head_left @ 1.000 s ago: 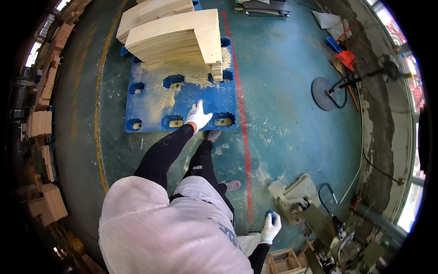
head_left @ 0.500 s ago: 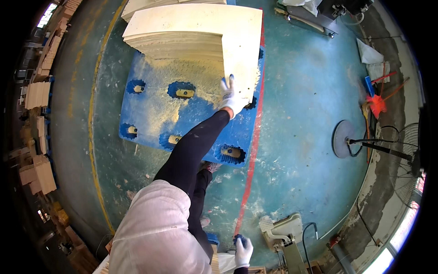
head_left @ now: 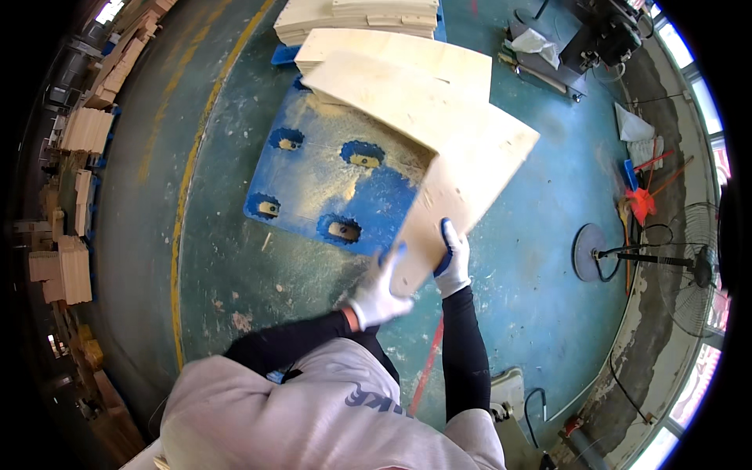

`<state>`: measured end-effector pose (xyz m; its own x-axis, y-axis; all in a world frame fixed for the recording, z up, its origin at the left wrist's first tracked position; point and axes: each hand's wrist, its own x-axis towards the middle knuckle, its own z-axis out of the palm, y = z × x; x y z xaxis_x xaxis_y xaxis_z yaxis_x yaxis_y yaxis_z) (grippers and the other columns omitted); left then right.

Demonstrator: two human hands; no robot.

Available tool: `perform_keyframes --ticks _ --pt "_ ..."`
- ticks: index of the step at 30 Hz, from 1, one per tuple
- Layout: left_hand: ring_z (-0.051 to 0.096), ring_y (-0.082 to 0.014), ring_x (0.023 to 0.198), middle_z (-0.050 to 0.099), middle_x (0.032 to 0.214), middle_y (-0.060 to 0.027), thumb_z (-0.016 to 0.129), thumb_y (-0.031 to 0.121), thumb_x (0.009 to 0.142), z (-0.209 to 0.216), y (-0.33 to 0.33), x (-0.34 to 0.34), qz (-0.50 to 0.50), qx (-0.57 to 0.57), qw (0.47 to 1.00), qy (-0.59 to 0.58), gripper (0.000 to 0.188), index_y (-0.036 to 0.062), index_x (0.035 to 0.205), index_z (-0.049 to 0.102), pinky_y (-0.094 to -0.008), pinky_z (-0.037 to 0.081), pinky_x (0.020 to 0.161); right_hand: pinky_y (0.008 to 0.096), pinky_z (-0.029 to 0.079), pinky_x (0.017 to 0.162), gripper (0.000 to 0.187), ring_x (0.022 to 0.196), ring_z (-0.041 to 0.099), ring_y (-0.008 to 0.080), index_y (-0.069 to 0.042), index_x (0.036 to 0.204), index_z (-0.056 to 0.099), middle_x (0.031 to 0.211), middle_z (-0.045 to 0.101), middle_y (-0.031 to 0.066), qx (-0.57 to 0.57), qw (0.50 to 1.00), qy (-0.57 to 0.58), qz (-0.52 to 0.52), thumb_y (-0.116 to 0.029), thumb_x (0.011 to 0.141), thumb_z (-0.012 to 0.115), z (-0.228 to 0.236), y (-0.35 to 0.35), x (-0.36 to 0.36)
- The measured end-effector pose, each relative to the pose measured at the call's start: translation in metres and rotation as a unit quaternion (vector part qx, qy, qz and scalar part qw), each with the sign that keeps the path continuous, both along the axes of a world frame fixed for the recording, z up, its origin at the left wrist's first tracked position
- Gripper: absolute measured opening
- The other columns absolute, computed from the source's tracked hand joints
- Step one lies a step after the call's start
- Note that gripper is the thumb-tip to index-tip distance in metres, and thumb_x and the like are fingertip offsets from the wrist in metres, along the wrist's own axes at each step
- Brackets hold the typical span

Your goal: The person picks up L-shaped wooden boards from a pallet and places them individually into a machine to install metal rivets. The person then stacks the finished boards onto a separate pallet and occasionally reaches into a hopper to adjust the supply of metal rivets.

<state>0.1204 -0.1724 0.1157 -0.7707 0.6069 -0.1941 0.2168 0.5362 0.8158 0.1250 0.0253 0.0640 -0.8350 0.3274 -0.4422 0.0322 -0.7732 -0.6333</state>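
Observation:
An L-shaped plywood panel (head_left: 470,168) is held at a slant, its narrow end close to my body. My left hand (head_left: 380,294), in a white glove with blue fingertips, grips the left edge near that end; motion blurs it slightly. Opposite it, my right hand (head_left: 453,265) is closed on the right edge, also gloved, with part of its fingers hidden by the wood. Behind and partly under the panel's far arm lies a stack of similar plywood panels (head_left: 419,55) on a blue plastic pallet (head_left: 313,176), which is dusted with yellowish sawdust.
More stacked plywood (head_left: 352,17) sits beyond the pallet. To the right stand a pedestal fan (head_left: 693,270), an orange-red broom-like thing (head_left: 642,205) and a machine (head_left: 591,47) farther back. Grey-beige equipment (head_left: 509,392) is near my right elbow. Pallets of boards (head_left: 78,133) line the left side.
The top panel has come off the stack and turned, its narrow end drawn toward me. My right hand came up from low beside me to grip it; my left moved nearer along with it.

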Motion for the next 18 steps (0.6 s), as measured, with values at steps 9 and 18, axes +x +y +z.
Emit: perform_keyframes --ticks 9,18 --pt "0.043 -0.0363 0.135 0.04 0.146 -0.0253 0.082 0.034 0.081 -0.003 -0.033 0.072 -0.078 0.154 0.969 -0.179 0.096 0.002 0.153 0.029 -0.0422 0.037 0.113 0.0284 0.052 0.081 0.025 0.089 0.065 0.0118 0.007 0.114 0.065 0.103 0.071 0.0072 0.399 0.916 -0.033 0.034 -0.005 0.092 0.065 0.133 0.016 0.056" --pt "0.064 -0.0174 0.109 0.067 0.121 -0.0114 0.075 0.02 0.09 -0.003 -0.169 0.059 0.006 -0.005 0.968 -0.25 0.052 -0.0024 0.133 0.057 -0.0314 0.05 0.097 0.0469 0.052 0.092 0.033 0.104 0.065 0.0431 -0.008 0.108 0.07 0.104 0.069 0.0265 0.72 0.608 -0.208 0.263 -0.029 0.085 0.061 0.11 0.032 -0.004"
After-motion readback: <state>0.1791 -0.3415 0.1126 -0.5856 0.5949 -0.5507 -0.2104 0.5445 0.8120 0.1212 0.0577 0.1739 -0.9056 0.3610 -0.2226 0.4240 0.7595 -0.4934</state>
